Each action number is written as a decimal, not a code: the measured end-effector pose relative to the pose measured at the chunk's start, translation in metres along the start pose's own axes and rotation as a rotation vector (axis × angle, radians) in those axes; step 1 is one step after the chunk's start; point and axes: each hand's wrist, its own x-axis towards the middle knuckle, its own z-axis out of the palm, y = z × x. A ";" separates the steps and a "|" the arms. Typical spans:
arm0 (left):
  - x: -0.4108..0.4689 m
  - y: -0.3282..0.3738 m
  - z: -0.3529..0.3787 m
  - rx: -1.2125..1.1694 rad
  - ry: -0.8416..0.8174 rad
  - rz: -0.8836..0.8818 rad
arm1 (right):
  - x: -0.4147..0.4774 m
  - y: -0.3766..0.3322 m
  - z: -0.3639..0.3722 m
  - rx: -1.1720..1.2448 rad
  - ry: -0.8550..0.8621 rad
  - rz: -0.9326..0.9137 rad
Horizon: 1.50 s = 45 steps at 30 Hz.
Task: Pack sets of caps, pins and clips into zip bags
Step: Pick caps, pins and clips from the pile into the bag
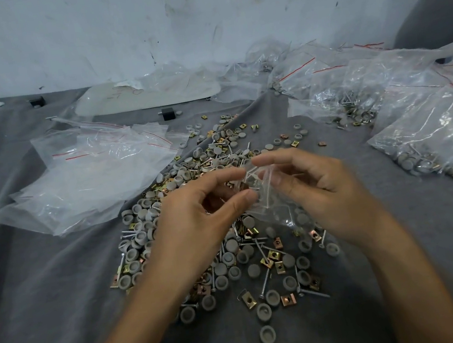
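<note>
– Over the middle of the grey cloth (50, 309), what are the hands doing?

– Both are on one small zip bag (272, 202), held up above the loose heap. The left hand (193, 216) pinches the bag's upper edge between thumb and forefinger, with the other fingers curled beneath. The right hand (319, 188) pinches the same edge from the other side, its forefinger tip close to the left one.

– Anything inside the bag?

– The plastic is crumpled and clear. Thin pale lines show through it, but I cannot tell which parts they are.

– And the loose parts?

– They are spread under and around the hands: round grey caps (234, 272), long metal pins (265, 281) and brass-coloured clips (274, 255), all mixed together on the cloth.

– Where are the other bags?

– A stack of empty bags (90, 177) with red seal lines lies to the left of the heap. Filled bags (439, 137) are piled to the right and back toward the stained white wall (199, 16).
</note>
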 end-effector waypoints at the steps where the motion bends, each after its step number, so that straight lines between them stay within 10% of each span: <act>1: 0.000 -0.001 0.000 0.026 -0.011 0.013 | 0.000 0.000 0.000 0.000 0.004 -0.004; 8: 0.006 -0.013 -0.017 0.158 0.118 0.014 | 0.001 0.002 -0.002 0.059 0.229 -0.039; 18: -0.008 -0.011 0.008 0.724 -0.359 0.167 | 0.002 0.002 -0.005 0.065 0.348 -0.004; 26: -0.008 -0.015 0.014 0.912 -0.424 0.109 | 0.003 0.004 -0.004 0.084 0.326 -0.017; 45: 0.003 -0.012 -0.009 0.131 0.050 -0.001 | 0.002 0.003 0.001 0.064 0.223 -0.020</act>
